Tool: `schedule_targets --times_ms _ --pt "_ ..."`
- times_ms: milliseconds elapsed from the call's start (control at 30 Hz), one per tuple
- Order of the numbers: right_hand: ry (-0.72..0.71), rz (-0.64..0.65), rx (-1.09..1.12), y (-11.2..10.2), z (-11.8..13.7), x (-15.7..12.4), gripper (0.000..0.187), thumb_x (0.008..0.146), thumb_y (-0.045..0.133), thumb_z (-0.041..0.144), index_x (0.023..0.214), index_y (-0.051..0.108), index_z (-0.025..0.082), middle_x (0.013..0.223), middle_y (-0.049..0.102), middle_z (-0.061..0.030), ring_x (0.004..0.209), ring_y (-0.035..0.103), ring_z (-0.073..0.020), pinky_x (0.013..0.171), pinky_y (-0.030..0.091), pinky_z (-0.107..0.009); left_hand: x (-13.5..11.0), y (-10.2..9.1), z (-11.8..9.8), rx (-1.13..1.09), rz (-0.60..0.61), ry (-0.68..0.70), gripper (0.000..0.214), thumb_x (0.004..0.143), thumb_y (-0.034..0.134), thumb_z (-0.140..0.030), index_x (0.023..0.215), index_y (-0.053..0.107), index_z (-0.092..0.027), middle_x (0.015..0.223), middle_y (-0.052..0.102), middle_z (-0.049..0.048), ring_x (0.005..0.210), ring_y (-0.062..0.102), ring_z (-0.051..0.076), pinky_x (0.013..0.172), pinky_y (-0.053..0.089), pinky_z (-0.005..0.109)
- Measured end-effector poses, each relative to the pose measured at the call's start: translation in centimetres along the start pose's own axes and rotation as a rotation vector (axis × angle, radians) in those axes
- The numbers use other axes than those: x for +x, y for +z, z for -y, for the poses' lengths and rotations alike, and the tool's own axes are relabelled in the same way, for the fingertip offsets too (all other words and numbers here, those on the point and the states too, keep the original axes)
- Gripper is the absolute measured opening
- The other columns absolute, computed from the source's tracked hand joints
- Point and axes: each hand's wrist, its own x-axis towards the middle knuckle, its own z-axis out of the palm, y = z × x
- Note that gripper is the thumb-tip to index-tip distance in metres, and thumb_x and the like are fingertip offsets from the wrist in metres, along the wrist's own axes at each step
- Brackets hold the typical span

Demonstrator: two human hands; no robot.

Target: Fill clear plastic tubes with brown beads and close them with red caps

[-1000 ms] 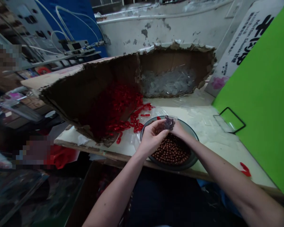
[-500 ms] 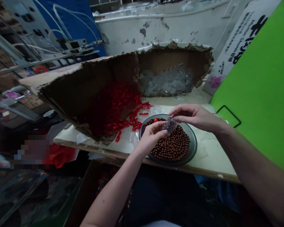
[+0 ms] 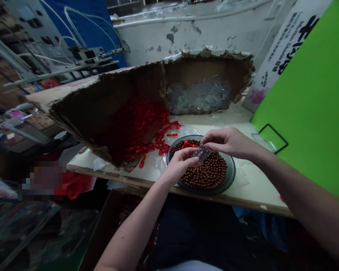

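My left hand point(image 3: 183, 162) is closed, pinching a small clear plastic tray point(image 3: 202, 153) with rounded pockets between thumb and fingers. The thumb and fingertips of my right hand point(image 3: 224, 143) close on the tray's upper edge from the other side. Both hands hold it tilted above a grey bowl point(image 3: 231, 177) of round, shiny brown beads point(image 3: 206, 175). Several red plastic pieces point(image 3: 188, 143) lie on the beads at the bowl's far side, partly covered by my left fingers. Whether the pockets hold anything is hard to make out.
Behind the bowl lies a torn cardboard box point(image 3: 107, 81) on its side; red pieces point(image 3: 138, 120) spill from its left part. Clear plastic pieces point(image 3: 200, 94) fill its right part. A green panel point(image 3: 313, 105) stands at right, a machine with tubes point(image 3: 84, 52) at left.
The clear tray has turned flatter and moved slightly left. My right hand has shifted a little left and down along with it. More of the red pieces in the bowl now shows.
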Motion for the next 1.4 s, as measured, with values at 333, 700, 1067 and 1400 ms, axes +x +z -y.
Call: schedule_targets --times_ms 333,700,1067,1400 --pt "0.031 -0.145 0.087 -0.3 -2.2 0.9 0.020 0.083 0.054 0.025 0.097 0.067 0.018 0.087 0.071 -0.0039 0.080 0.068 -0.0169 0.073 0.053 -0.030 0.3 -0.7 -0.3 -0.123 -0.085 0.117 0.036 0.064 0.076 -0.018 0.099 0.068 -0.015 0.092 0.070 0.0042 0.079 0.063 0.012 0.077 0.051 0.027" --pt "0.269 -0.131 -0.360 7.0 -11.4 5.4 0.010 0.076 0.062 0.026 0.082 0.068 0.019 0.083 0.072 -0.0051 0.076 0.063 -0.0200 0.068 0.044 -0.028 0.0 -1.4 0.2 -0.172 -0.170 0.119 0.033 0.065 0.077 -0.022 0.094 0.065 -0.015 0.088 0.069 0.0026 0.074 0.064 0.012 0.075 0.052 0.028" --pt "0.274 -0.194 -0.176 6.1 -12.6 3.1 0.017 0.076 0.063 0.034 0.084 0.061 0.020 0.081 0.070 -0.0019 0.074 0.064 -0.0183 0.068 0.047 -0.028 0.2 -4.2 2.9 -0.135 -0.320 0.105 0.030 0.071 0.074 -0.032 0.088 0.055 -0.016 0.083 0.070 0.0042 0.080 0.070 0.018 0.069 0.053 0.026" --pt "0.476 -0.121 0.445 6.7 -11.5 -0.4 0.031 0.077 0.066 0.037 0.098 0.056 0.018 0.090 0.065 -0.0037 0.066 0.068 -0.0144 0.048 0.048 -0.020 2.2 -3.2 4.8 -0.074 -0.305 0.076 0.028 0.076 0.069 -0.035 0.093 0.055 -0.016 0.094 0.070 0.0057 0.081 0.069 0.016 0.070 0.053 0.025"
